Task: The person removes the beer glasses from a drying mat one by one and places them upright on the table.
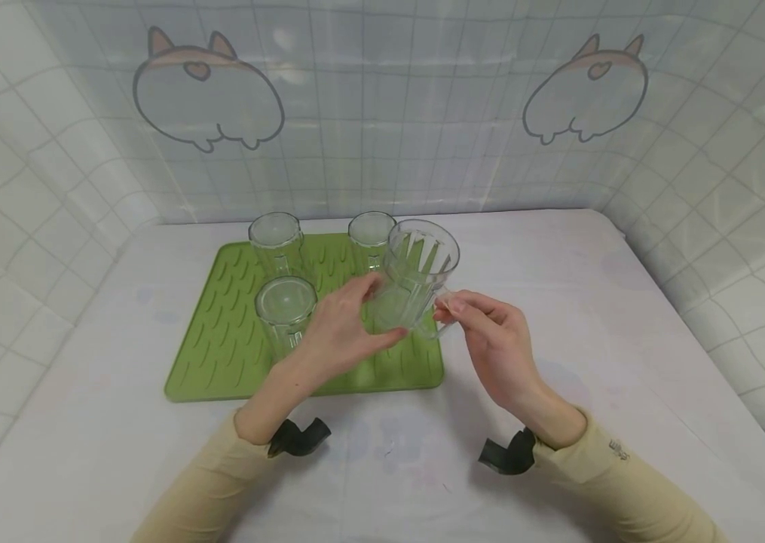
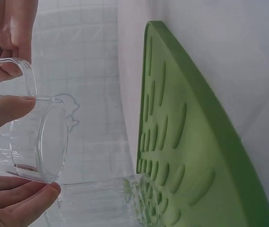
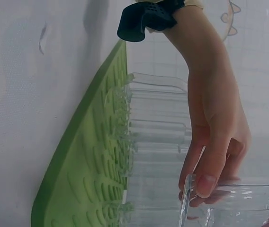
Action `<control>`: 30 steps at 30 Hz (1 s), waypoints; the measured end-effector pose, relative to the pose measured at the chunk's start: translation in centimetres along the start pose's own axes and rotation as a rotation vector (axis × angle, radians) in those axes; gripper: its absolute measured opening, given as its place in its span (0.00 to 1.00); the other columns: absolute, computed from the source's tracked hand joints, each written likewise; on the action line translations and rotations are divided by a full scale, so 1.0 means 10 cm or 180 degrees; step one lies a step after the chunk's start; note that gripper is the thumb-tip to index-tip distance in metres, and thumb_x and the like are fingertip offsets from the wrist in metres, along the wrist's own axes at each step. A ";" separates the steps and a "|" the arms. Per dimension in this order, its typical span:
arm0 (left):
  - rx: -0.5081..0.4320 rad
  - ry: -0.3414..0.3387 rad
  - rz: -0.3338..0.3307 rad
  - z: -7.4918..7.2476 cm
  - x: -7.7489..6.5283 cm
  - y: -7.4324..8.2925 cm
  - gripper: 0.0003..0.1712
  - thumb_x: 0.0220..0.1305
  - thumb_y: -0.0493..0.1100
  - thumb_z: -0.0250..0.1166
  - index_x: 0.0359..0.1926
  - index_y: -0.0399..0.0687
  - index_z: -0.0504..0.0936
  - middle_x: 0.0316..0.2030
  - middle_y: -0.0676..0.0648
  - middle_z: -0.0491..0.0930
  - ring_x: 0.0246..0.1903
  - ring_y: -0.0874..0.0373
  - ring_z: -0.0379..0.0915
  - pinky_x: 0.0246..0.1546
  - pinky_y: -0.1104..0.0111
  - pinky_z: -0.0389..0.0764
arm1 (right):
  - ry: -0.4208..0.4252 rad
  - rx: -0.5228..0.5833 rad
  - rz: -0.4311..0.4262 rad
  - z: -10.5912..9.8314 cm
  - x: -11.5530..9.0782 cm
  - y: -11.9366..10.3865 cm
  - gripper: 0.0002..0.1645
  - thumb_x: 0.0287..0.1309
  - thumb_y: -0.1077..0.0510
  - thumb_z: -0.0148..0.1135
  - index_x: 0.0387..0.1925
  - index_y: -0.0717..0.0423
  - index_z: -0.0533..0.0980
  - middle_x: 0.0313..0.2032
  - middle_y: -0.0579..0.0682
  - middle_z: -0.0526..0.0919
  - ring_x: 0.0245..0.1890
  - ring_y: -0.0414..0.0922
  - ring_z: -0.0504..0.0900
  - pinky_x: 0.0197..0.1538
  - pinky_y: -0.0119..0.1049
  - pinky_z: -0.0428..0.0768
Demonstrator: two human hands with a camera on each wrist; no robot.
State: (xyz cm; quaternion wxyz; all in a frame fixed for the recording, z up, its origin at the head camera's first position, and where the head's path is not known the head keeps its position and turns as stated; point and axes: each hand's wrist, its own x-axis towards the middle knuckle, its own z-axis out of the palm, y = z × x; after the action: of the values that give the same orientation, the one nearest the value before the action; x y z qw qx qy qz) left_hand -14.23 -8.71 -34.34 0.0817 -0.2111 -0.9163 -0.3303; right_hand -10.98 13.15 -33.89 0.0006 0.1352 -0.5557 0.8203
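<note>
A clear glass mug (image 1: 423, 253) is held in the air over the right part of a green drying mat (image 1: 219, 362), slightly tilted with its wide rim up. My left hand (image 1: 338, 328) grips the lower body, thumb on one side and fingers on the other. With thumb and fingertips, my right hand (image 1: 497, 343) pinches the handle. In the left wrist view the mug's round base (image 2: 54, 137) faces the mat. Three more glass mugs stand on the mat: back left (image 1: 276, 234), front left (image 1: 286, 302) and back right (image 1: 371, 230), partly behind the held mug.
The mat lies on a white cloth-covered table (image 1: 558, 264). Behind and at both sides rises a white grid-patterned curtain (image 1: 382, 113) with cartoon animal drawings. A black curved piece sits at each wrist, the left one (image 1: 301, 437) and the right one (image 1: 507, 452).
</note>
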 end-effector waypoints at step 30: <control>-0.0376 0.0486 -0.0120 -0.42 -0.02 0.01 0.39 0.58 0.52 0.74 0.66 0.43 0.73 0.62 0.45 0.78 0.62 0.50 0.75 0.62 0.58 0.77 | 0.0220 -0.0090 -0.0168 0.00 0.01 -0.01 0.17 0.67 0.70 0.54 0.36 0.52 0.86 0.35 0.44 0.87 0.40 0.43 0.83 0.62 0.38 0.74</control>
State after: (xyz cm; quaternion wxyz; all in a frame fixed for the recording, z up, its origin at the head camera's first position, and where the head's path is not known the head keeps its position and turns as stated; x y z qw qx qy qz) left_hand -13.96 -11.36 -31.10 0.1324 -0.1726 -0.8902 -0.4003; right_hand -11.09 13.19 -33.81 0.0433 0.1214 -0.5631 0.8163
